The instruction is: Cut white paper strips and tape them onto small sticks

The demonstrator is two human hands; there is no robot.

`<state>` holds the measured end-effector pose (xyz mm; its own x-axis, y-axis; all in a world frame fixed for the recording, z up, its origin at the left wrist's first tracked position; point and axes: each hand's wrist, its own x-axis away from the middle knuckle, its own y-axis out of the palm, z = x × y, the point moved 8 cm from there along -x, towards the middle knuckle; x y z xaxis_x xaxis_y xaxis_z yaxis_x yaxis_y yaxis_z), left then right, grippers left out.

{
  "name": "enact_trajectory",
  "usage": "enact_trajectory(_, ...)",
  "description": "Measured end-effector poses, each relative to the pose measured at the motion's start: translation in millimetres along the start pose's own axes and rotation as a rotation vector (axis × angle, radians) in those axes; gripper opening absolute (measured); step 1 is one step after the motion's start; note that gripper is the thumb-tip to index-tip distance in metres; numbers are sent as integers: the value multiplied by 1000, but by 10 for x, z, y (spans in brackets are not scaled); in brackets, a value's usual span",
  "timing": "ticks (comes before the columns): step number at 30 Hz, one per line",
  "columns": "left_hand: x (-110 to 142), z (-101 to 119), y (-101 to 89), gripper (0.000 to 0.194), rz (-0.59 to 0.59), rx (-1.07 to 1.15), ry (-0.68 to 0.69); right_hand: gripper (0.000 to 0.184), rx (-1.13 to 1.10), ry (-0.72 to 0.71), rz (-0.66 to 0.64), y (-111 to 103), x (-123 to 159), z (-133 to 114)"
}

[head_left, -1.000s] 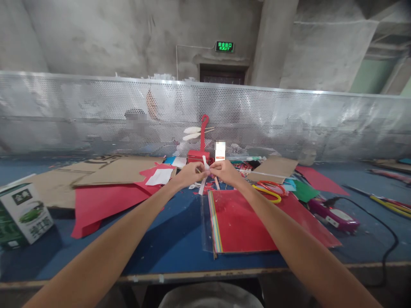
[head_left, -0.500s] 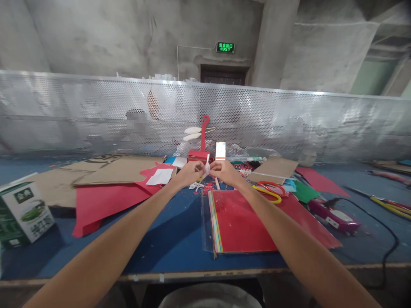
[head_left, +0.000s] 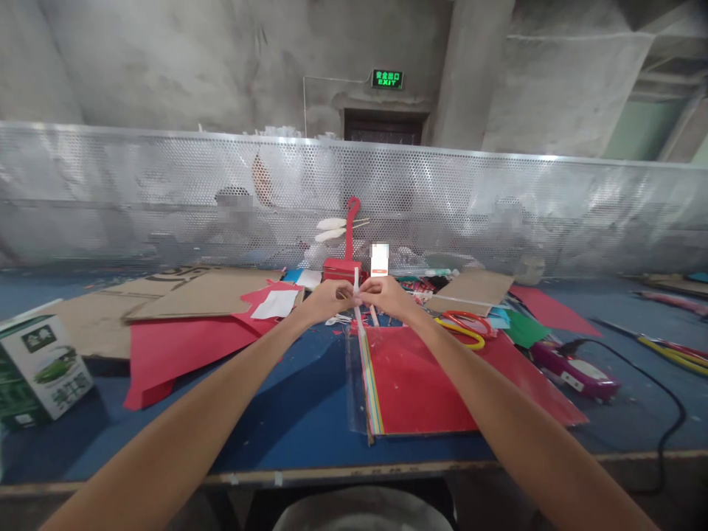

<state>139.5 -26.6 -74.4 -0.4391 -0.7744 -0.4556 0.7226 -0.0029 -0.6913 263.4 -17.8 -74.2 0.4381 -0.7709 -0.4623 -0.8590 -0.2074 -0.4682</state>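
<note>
Close together over the middle of the table, my left hand (head_left: 326, 299) and my right hand (head_left: 389, 296) pinch a narrow white strip (head_left: 357, 277), which looks like paper. Its upper end sticks up between my fingertips and a thin end hangs below them. Fingers hide the strip's middle. Beneath and to the right of my hands lies a clear-sleeved stack of coloured paper with a red sheet (head_left: 420, 383) on top. Red and yellow scissor handles (head_left: 467, 338) rest on the stack beside my right forearm.
Cardboard (head_left: 204, 293) and red paper (head_left: 191, 350) lie left, near a green and white carton (head_left: 47, 369). Behind my hands stand a red paper box (head_left: 340, 270) and a lit phone (head_left: 380, 258). A purple power strip (head_left: 578, 372) trails a cable right. A perforated metal screen (head_left: 442, 199) crosses the back.
The white strip has turned in my fingers: its lower end pointed down and left, and now hangs down and slightly right. My hands stay almost in place.
</note>
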Motion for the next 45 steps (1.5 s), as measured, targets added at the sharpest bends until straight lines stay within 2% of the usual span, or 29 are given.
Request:
enact_trajectory(4, -9, 1, 12, 29, -31, 49, 26, 12, 17, 17, 3, 0, -8, 33)
enact_trajectory(9, -42, -113, -48, 28, 36, -23, -4, 9, 8, 55, 5, 8, -17, 85)
enact_trajectory(13, -43, -122, -53, 24, 56, -67, -10, 7, -4, 51, 7, 8, -30, 127)
enact_trajectory(18, -11, -32, -9, 27, 11, -102, -28, 7, -8, 40, -8, 16, -26, 104)
enact_trajectory(22, 6, 19, -9, 36, -12, -88, -14, 20, -14, 44, -21, 26, -12, 62)
enact_trajectory(25, 21, 47, 10, 38, -57, -24, 9, 23, -5, 29, -41, 42, 2, 22)
enact_trajectory(31, 38, 69, 10, 32, -62, 4, 4, 20, 14, -8, -68, 62, 3, 25)
enact_trajectory(35, 14, 2, 27, 27, -67, 37, 15, 16, 19, -41, -51, 38, -18, 38)
enact_trajectory(40, -19, -97, -22, 25, -5, -23, -16, 16, 45, -39, -34, 20, -18, 33)
enact_trajectory(45, 1, -1, -52, 26, 36, -157, -24, 15, 78, -16, -29, 34, -21, 49)
